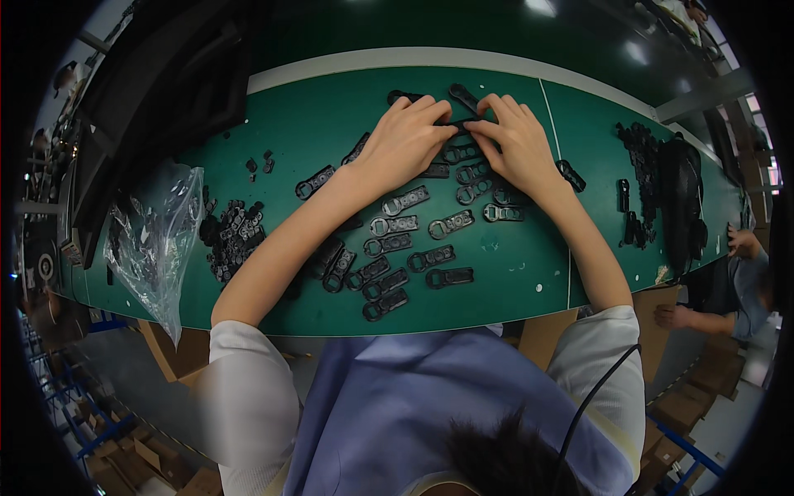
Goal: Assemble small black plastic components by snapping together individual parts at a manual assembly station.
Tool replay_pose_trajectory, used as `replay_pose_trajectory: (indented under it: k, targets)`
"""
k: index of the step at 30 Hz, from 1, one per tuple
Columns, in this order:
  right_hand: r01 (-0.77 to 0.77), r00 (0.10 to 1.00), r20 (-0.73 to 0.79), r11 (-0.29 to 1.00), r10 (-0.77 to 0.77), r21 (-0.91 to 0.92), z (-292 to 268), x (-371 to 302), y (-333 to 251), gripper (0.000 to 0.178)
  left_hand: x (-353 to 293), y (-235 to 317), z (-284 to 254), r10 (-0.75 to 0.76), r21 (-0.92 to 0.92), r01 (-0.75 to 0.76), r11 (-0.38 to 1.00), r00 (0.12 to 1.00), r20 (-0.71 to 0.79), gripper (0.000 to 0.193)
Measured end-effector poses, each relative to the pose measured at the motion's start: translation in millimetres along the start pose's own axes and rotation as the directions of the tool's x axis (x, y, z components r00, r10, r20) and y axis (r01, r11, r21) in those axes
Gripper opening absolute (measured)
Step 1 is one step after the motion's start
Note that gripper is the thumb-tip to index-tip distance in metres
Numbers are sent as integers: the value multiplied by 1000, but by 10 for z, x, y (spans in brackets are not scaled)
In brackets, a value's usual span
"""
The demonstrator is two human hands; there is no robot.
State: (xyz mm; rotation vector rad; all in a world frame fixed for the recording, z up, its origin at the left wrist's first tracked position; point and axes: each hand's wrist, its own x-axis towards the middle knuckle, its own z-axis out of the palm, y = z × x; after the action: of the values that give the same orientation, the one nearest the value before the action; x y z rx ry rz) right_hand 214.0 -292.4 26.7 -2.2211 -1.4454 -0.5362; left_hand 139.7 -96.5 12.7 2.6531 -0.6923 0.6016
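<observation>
Both my hands meet near the far side of the green table [513,289]. My left hand [409,136] and my right hand [514,142] pinch a black plastic part [463,126] between their fingertips, one at each end. Its details are mostly hidden by the fingers. Just beyond them lie a black part with a ring-shaped end [465,97] and another dark part [400,97]. Under and in front of my hands, several similar black parts with a ring at one end, such as one black ring-ended part [451,224], lie flat in loose rows.
Left of my left forearm is a pile of small black pieces [236,236], beside a clear plastic bag [165,240] hanging over the near edge. At the right stand more small black parts [641,165] and a black bag-like item [682,198]. Another person's hand [674,317] shows at far right.
</observation>
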Motion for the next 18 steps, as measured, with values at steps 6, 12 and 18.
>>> replay_pose_trajectory:
  k: [6, 12, 18]
  targets:
    - [-100, 995, 34, 933, 94, 346, 75, 773, 140, 15, -27, 12, 119, 25, 22, -24, 999, 999, -38, 18]
    - [-603, 770, 497, 202, 401, 772, 858, 2579, -781, 65, -23, 27, 356, 138, 1, -148, 989, 924, -357, 21]
    - [-680, 586, 210, 334, 783, 653, 1348, 3390, -1402, 52, -228, -205, 784, 14, -129, -61, 990, 941, -337, 24]
